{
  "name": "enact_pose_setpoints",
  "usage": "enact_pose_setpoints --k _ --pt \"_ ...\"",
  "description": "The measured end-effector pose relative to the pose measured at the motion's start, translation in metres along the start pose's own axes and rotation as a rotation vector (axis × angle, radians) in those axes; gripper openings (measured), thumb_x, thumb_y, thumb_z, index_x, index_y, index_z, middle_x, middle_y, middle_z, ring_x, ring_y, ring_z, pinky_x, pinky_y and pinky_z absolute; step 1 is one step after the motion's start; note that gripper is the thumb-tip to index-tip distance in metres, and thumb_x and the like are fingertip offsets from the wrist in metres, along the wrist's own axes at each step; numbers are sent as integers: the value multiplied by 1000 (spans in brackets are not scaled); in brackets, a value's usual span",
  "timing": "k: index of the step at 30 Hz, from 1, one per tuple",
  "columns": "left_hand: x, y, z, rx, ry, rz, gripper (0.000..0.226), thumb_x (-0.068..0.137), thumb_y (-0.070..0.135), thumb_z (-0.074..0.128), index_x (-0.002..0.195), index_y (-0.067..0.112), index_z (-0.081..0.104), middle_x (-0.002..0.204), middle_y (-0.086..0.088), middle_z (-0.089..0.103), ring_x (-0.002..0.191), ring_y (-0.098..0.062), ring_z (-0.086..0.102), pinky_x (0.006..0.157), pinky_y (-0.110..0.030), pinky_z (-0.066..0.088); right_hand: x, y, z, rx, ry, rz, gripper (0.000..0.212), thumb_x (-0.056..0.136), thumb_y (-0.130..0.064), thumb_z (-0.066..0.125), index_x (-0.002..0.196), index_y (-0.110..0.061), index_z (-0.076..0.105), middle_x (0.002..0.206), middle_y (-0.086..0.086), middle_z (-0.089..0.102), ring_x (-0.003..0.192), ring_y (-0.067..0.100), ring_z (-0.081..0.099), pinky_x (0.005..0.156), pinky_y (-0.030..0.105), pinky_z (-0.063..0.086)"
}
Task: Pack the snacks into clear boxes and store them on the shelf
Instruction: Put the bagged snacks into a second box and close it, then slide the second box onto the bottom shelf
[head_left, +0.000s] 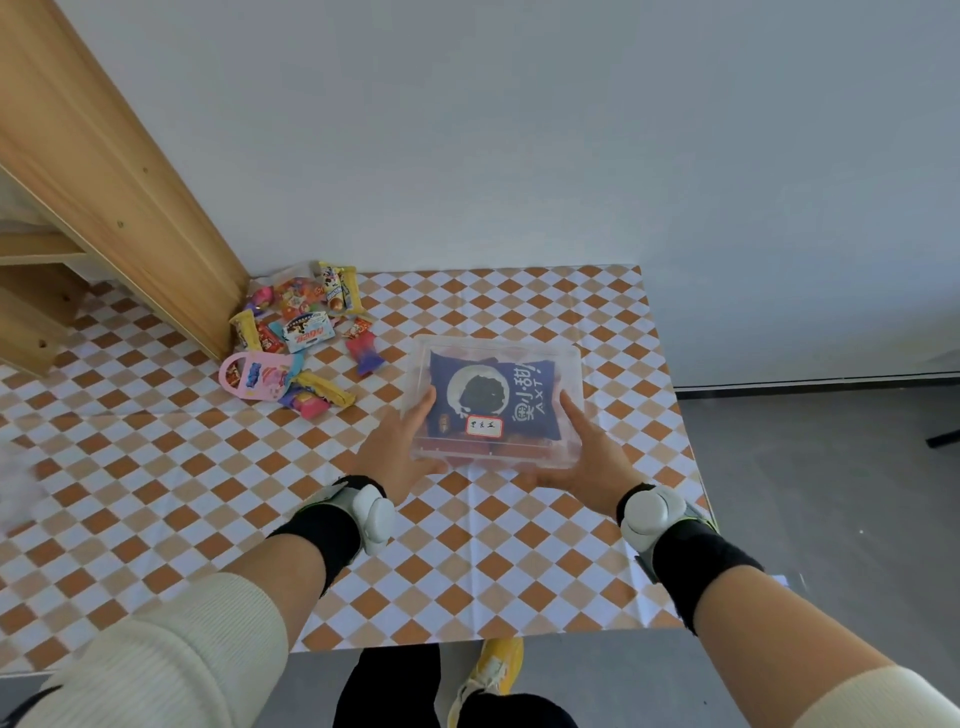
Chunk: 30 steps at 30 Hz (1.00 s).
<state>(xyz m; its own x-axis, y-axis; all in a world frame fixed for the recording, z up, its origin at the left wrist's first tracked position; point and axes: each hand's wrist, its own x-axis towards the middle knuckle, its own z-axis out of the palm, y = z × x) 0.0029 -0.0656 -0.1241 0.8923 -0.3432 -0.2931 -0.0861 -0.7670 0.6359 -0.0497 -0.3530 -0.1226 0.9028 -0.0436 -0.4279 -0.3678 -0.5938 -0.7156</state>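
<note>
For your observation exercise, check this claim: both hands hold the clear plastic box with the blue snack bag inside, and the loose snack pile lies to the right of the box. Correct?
Not quite. In the head view, the loose snack pile lies left of the clear plastic box, beside the wooden shelf. The rest stands: the left hand and right hand hold the box containing the blue snack bag.

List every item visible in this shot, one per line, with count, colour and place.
Clear plastic box: one, transparent, lidded with a small white label, on the table's right half, held at both sides.
Dark blue snack pouch: one, navy with white print, inside the box, red packets beneath it.
Loose snack packets: a pile, mixed yellow, red, pink and purple, at the table's far left by the shelf.
Pink handled snack pack: one, near edge of the pile.
Wooden shelf: one, light wood, far left.
Checkered tablecloth: one, orange and white, covering the table.
Left hand: on the box's left side.
Right hand: on the box's right side.
</note>
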Motion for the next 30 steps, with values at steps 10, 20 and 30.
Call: enact_pose_setpoints --k 10,20,30 --pt "7 -7 -1 25 51 2 103 74 36 86 155 34 23 131 -13 56 118 -31 53 94 -33 44 -1 0 10 -133 143 -36 114 71 -41 88 158 -37 15 133 5 59 122 27 55 89 27 40" --pt "-36 -18 -56 -90 209 -73 98 74 49 83 154 32 29 147 -7 47 133 -27 45 104 -36 42 -3 -66 24 -140 101 -108 106 72 -40 86 156 -43 21 133 1 60 95 11 54 60 10 40" --pt "-112 -72 -169 -84 404 -207 104 64 64 82 150 38 30 142 -6 49 125 -26 52 104 -42 45 -8 -198 90 -147 3 -341 103 73 -44 84 156 -38 23 136 2 60 85 1 59 55 8 44"
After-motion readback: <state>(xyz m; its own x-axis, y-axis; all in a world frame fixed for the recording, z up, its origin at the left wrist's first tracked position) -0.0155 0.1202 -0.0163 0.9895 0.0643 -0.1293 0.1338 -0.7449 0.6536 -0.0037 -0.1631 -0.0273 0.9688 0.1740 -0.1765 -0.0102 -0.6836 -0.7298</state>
